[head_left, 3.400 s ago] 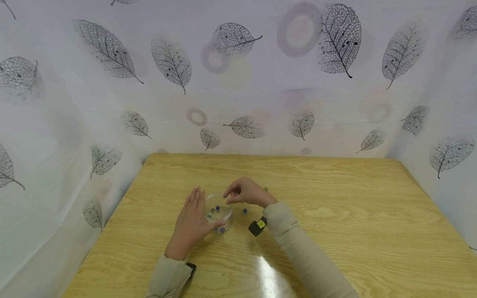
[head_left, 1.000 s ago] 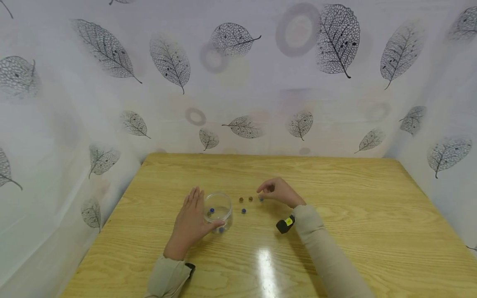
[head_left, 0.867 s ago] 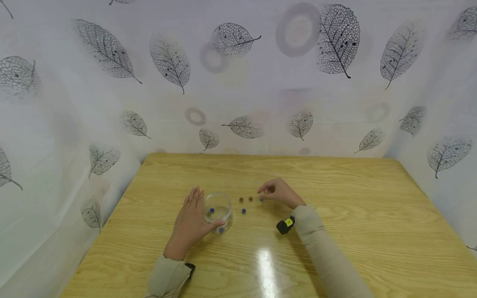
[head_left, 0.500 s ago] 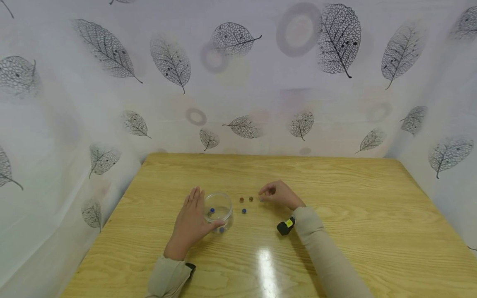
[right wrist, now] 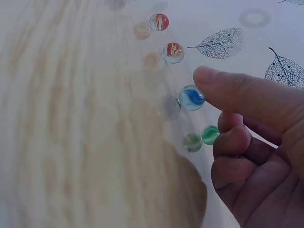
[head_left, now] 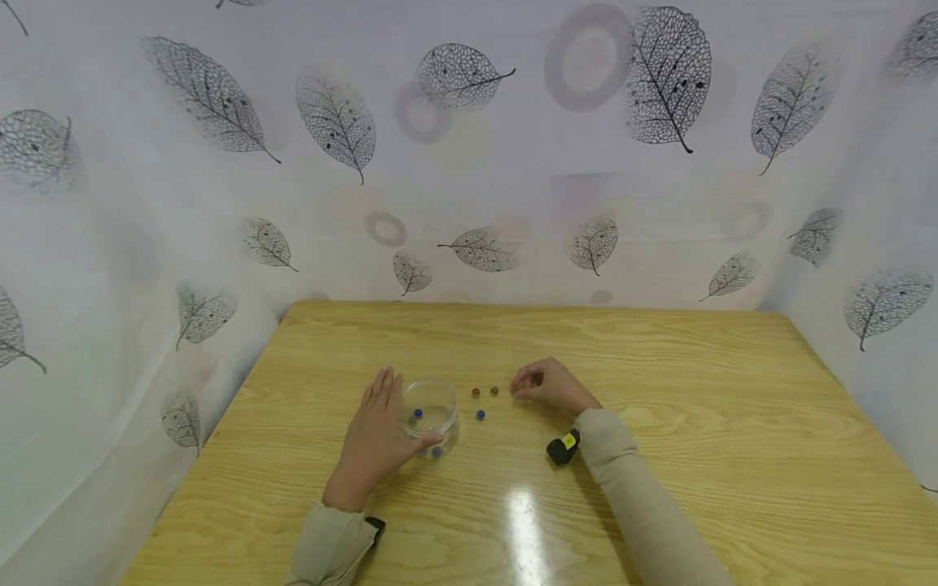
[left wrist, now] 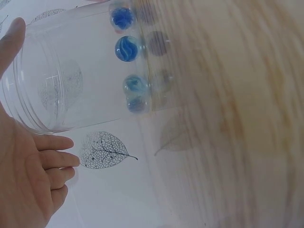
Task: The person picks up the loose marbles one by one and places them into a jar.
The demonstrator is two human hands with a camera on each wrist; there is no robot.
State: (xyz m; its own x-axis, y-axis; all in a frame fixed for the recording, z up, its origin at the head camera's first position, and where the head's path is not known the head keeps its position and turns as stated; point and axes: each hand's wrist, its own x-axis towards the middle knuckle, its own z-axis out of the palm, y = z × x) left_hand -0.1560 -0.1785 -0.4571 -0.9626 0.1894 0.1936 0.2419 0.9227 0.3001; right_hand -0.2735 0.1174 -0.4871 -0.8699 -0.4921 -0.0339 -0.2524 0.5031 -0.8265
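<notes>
A clear plastic jar [head_left: 449,425] stands on the wooden table with several blue marbles [left wrist: 127,48] at its bottom. My left hand [head_left: 376,438] rests against the jar's left side, fingers straight, thumb across the near side below the rim. To the right, my right hand [head_left: 554,386] is low over the table, thumb and fingers bent and apart. Its foremost fingertip is right at a clear marble with a blue swirl [right wrist: 192,98], which sits on the table. Close behind the curled fingers is a green marble [right wrist: 210,135], hidden by the hand in the head view.
Two red-swirled marbles [right wrist: 173,52] lie between the jar and my right hand. A dark blue marble [head_left: 480,415] lies nearer me. A black wrist camera [head_left: 563,448] hangs under the right sleeve. Leaf-patterned cloth [head_left: 469,163] surrounds the table's back and sides.
My right hand has gone from over the jar's rim rightward to the blue-swirled marble, then sunk slightly around it. Marbles in the jar have shifted. The left hand stays put.
</notes>
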